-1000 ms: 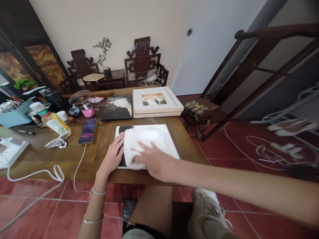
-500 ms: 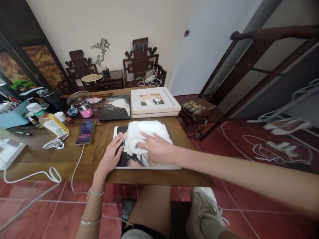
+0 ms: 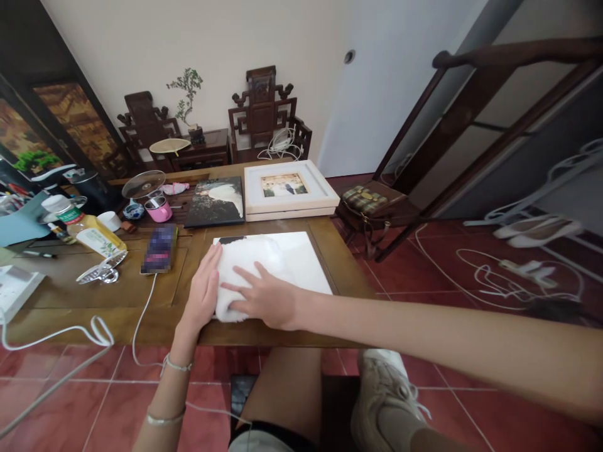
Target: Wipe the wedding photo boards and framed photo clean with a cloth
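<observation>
Spread over a white towel, the fingers of my right hand press it down, with the thumb at its folded lower edge. Beneath the towel lies a photo panel; its pale, glossy right part and a dark upper-left corner show, while the towel hides much of the picture. My left hand lies along the panel's left edge, fingers stretched out and holding nothing. The panel rests on a wooden table close to the front edge.
Behind the panel are a dark photo panel and white framed pictures. To the left are a phone on a cable, a clear hair claw, a bottle and a pink cup. A chair holds a bag.
My right hand has slid the towel left and toward me across the panel, uncovering its pale right part and covering the dark figures. My left hand stays at the left edge.
</observation>
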Motion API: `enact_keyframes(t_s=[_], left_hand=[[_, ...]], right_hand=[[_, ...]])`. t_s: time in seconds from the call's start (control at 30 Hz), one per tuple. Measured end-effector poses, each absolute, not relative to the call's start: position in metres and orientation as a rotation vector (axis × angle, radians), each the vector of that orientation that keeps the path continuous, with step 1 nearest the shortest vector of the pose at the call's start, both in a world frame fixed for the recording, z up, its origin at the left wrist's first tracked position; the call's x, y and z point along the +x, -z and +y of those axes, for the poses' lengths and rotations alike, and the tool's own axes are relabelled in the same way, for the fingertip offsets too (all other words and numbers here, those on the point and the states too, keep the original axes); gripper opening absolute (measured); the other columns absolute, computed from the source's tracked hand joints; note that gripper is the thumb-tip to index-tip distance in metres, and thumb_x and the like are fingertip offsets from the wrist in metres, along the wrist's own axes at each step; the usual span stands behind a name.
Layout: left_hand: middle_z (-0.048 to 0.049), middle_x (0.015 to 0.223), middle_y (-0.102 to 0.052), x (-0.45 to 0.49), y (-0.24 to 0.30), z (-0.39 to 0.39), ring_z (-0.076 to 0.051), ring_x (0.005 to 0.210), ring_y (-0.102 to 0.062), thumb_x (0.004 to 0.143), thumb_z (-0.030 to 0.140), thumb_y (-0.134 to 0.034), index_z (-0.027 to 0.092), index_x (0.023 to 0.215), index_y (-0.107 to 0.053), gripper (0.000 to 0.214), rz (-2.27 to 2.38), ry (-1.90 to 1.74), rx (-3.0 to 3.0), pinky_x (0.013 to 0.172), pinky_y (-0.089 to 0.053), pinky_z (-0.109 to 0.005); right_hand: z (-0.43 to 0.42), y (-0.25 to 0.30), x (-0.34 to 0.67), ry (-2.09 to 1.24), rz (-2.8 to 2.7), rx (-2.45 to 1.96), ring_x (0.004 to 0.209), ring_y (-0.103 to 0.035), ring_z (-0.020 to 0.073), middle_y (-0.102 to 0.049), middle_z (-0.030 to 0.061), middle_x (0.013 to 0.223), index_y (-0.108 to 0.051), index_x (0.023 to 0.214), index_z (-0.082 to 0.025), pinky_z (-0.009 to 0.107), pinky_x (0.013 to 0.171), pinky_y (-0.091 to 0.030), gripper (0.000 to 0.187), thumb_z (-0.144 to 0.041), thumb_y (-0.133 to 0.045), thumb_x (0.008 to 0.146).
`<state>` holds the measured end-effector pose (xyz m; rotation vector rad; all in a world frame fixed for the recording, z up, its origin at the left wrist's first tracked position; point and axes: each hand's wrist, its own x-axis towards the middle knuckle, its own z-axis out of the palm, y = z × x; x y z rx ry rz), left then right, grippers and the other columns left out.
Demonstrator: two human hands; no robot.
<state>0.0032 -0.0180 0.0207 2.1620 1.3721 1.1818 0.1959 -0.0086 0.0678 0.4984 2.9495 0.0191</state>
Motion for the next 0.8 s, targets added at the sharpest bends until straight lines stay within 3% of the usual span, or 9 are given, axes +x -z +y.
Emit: enact_keyframes(t_s=[0.2, 0.43, 0.6, 0.8], left_hand=[[-0.0079, 0.151, -0.039, 0.004, -0.015, -0.016, -0.020, 0.139, -0.034, 0.101, 0.039, -0.023, 0.019, 0.144, -0.039, 0.050, 1.414, -1.023, 2.156, 0.117, -0.024, -0.040], [-0.0096, 0.151, -0.038, 0.006, -0.012, -0.013, -0.023, 0.141, -0.030, 0.097, 0.036, -0.038, 0.020, 0.141, -0.044, 0.046, 1.463, -0.817, 2.244, 0.116, -0.025, -0.044], [-0.0112, 0.149, -0.040, 0.007, -0.013, -0.012, -0.022, 0.140, -0.033, 0.097, 0.031, -0.041, 0.017, 0.140, -0.045, 0.046, 1.451, -0.843, 2.260, 0.116, -0.027, -0.043], [-0.0117, 0.143, -0.048, 0.007, -0.011, -0.011, -0.024, 0.135, -0.042, 0.095, 0.029, -0.044, 0.017, 0.133, -0.053, 0.041, 1.452, -0.899, 2.285, 0.112, -0.034, -0.044]], right_hand=[[-0.029, -0.065, 0.229, 0.108, 2.983, 0.313, 0.138, -0.026, 0.0413, -0.036, 0.0091, 0.151, -0.058, 0.124, -0.024, 0.068, 0.099, -0.034, 0.049, -0.010, -0.059, 0.077], [-0.022, -0.084, 0.266, 0.200, 2.943, 0.747, 0.135, -0.036, 0.0324, -0.057, 0.0179, 0.129, -0.060, 0.118, -0.017, 0.050, 0.097, -0.042, 0.052, 0.005, -0.045, 0.073], [0.020, -0.084, 0.256, 0.136, 2.885, 0.975, 0.119, -0.053, 0.0344, -0.062, 0.0190, 0.112, -0.059, 0.120, -0.018, 0.042, 0.086, -0.046, 0.051, 0.000, -0.046, 0.075], [0.064, -0.090, 0.206, 0.334, 2.891, 0.997, 0.086, -0.064, 0.0278, -0.063, 0.0162, 0.106, -0.052, 0.126, -0.018, 0.030, 0.068, -0.045, 0.045, -0.018, -0.053, 0.082]])
